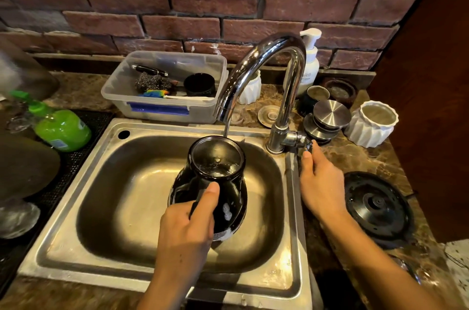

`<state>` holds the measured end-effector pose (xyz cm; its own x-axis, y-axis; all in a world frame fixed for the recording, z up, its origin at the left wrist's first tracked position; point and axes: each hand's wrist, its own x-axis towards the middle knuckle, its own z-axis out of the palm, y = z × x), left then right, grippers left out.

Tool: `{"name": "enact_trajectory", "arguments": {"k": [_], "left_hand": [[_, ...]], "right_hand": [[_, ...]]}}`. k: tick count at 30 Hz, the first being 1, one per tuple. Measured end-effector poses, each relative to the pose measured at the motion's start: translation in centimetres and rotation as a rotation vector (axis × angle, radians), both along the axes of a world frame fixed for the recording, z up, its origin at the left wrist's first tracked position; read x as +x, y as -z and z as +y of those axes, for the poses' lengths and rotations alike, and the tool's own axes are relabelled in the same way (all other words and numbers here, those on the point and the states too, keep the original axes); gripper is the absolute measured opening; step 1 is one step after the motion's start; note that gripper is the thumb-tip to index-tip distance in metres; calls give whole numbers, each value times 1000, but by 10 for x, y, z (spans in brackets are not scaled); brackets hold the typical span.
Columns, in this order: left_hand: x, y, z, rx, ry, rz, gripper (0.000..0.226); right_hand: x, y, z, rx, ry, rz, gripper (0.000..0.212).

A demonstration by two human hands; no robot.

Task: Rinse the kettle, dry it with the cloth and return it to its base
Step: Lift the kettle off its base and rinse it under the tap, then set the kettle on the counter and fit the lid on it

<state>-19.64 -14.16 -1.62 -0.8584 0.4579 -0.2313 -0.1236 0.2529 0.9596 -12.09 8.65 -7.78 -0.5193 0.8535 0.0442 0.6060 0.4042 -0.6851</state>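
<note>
Two hands work: the left hand (pixel 186 229) has a tight grip on the kettle (pixel 215 183) under the tap (pixel 256 73); the right hand (pixel 321 183) pinches the tap lever (pixel 305 143).

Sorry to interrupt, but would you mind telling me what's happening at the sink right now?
A person is rinsing a black kettle over the sink. The left hand grips its handle and tilts the open mouth under the tap, where a thin stream runs in. The right hand is on the tap lever. Suds cling to the kettle, and its base sits bare on the counter to the right.
</note>
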Motion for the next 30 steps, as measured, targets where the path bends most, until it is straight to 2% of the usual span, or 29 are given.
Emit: {"name": "enact_trajectory", "arguments": {"k": [3, 5, 8, 10, 12, 21, 30], "left_hand": [[6, 1, 0, 2, -22, -11, 74], [10, 3, -1, 11, -30, 7, 69], [16, 2, -4, -17, -10, 150, 65], [21, 0, -7, 13, -44, 100, 66], [26, -2, -9, 11, -65, 43, 70], [50, -15, -21, 68, -87, 1, 60], [73, -38, -48, 69, -106, 111, 65]], "right_hand": [[8, -13, -26, -217, -45, 54, 50], [13, -13, -45, -367, -56, 110, 40], [18, 10, -67, -640, -12, 168, 30], [22, 36, -75, -862, 33, 242, 32], [23, 31, -86, -991, 65, 283, 36], [33, 5, -126, -1236, 85, 312, 33], [47, -40, -151, -1249, 78, 363, 44]]}}
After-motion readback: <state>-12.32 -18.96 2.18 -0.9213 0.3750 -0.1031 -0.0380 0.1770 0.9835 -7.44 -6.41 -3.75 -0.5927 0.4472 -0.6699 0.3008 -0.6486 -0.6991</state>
